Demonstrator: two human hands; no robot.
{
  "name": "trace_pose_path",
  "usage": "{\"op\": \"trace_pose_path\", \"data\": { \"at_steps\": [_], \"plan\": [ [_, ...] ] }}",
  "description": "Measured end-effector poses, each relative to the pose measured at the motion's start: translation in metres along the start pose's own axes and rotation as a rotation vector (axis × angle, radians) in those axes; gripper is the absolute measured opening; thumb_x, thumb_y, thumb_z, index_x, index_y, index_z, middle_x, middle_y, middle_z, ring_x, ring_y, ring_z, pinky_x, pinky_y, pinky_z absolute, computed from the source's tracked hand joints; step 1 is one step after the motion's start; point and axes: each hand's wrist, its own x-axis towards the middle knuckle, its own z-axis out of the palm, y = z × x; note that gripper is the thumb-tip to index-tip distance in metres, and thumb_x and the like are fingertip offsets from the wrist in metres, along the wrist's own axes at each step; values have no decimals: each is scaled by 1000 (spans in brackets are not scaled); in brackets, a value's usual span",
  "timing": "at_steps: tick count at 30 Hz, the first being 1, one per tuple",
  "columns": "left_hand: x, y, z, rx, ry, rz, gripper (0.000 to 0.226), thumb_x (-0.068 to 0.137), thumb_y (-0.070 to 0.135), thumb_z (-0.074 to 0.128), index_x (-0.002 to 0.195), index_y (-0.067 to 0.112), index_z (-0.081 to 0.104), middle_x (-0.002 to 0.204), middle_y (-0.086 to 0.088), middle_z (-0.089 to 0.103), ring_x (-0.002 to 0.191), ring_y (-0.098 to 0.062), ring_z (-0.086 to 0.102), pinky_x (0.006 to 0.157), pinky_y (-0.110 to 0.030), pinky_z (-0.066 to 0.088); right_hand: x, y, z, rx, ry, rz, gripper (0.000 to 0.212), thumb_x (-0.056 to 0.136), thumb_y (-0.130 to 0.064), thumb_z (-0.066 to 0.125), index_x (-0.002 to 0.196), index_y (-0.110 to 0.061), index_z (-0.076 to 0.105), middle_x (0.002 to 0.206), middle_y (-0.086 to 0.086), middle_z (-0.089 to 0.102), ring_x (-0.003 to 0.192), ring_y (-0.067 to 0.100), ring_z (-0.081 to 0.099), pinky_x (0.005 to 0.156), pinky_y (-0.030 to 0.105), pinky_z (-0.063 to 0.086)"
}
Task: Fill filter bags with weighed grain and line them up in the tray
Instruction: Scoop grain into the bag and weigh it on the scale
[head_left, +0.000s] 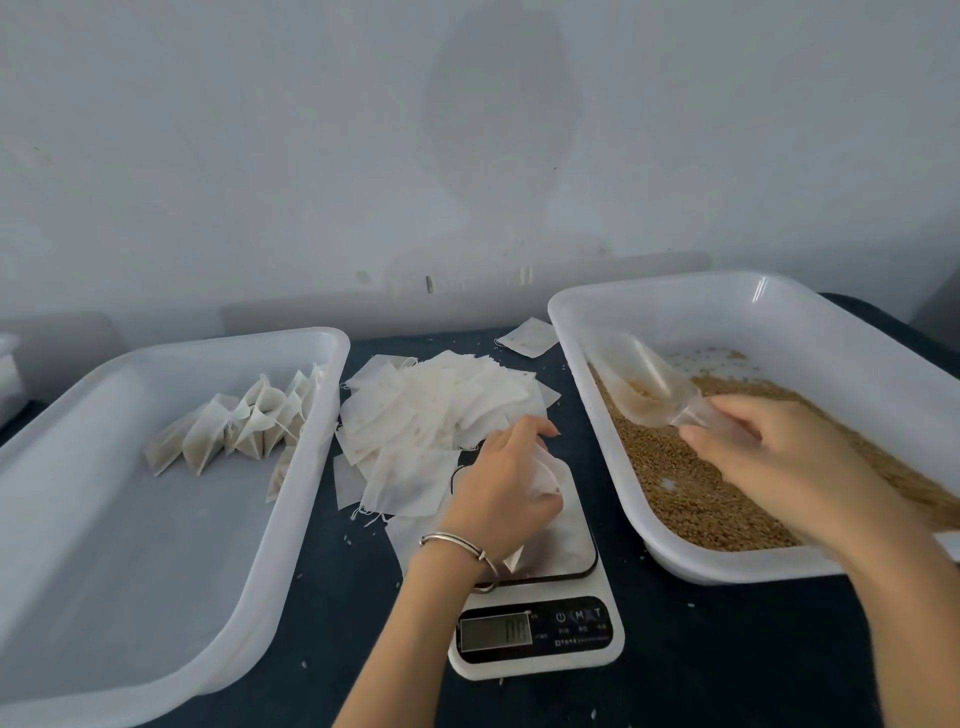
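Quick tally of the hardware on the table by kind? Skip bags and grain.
White plastic trays: 2, the left tray holding filled bags and the right tray holding grain
Digital scale: 1
Clear scoop: 1
Total: 4

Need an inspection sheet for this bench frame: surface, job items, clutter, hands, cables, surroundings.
Surface: dark tabletop, stray grains.
Job's things: left tray holds a row of filled bags; right tray holds grain; scale; empty-bag pile.
Clutter: lone bag behind the pile.
Hands: left hand holds a bag over the scale; right hand grips a clear scoop.
Cables: nothing seen.
Surroundings: white wall.
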Motion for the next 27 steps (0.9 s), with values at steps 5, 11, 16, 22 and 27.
{"op": "trace_pose_path", "data": {
  "at_steps": [5, 11, 16, 22, 27],
  "plan": [
    [-1, -5, 1, -38, 98, -7, 35, 74, 7, 59, 96, 32, 50, 104, 15, 55, 100, -10, 51, 84, -26, 44, 16, 17, -8, -84, 94, 91, 30, 93, -33, 54, 120, -22, 61, 85, -9, 59, 73, 2, 51, 58, 24, 36],
    [-2, -6, -6, -112, 62, 2, 37, 76, 15, 66, 102, 35, 50, 97, 21, 57, 94, -5, 55, 77, -17, 42, 13, 26, -12, -66, 75, 109, 29, 91, -35, 56, 118, -26, 62, 96, -7, 63, 83, 11, 57, 72, 32, 41],
    [-10, 0, -7, -228, 132, 51, 67, 76, 39, 72, 132, 32, 36, 118, 13, 54, 116, 0, 48, 98, -12, 36, 10, 29, -12, -32, 44, 112, 26, 90, -36, 56, 114, -29, 62, 92, -10, 64, 83, 12, 59, 72, 35, 45],
    [-36, -2, -38, -691, 730, 83, 32, 86, 38, 50, 111, 19, 53, 112, -2, 62, 109, -15, 59, 92, -31, 48, 12, 33, -13, -53, 55, 137, 38, 86, -42, 57, 122, -28, 59, 99, -7, 66, 87, 17, 61, 80, 43, 48],
    [-54, -14, -58, -742, 977, -17, 18, 83, 41, 46, 91, 29, 55, 94, 7, 63, 100, -16, 62, 83, -31, 48, 15, 38, -11, -41, 54, 138, 39, 85, -45, 57, 121, -30, 59, 99, -8, 66, 87, 17, 62, 77, 41, 47]
  ]
}}
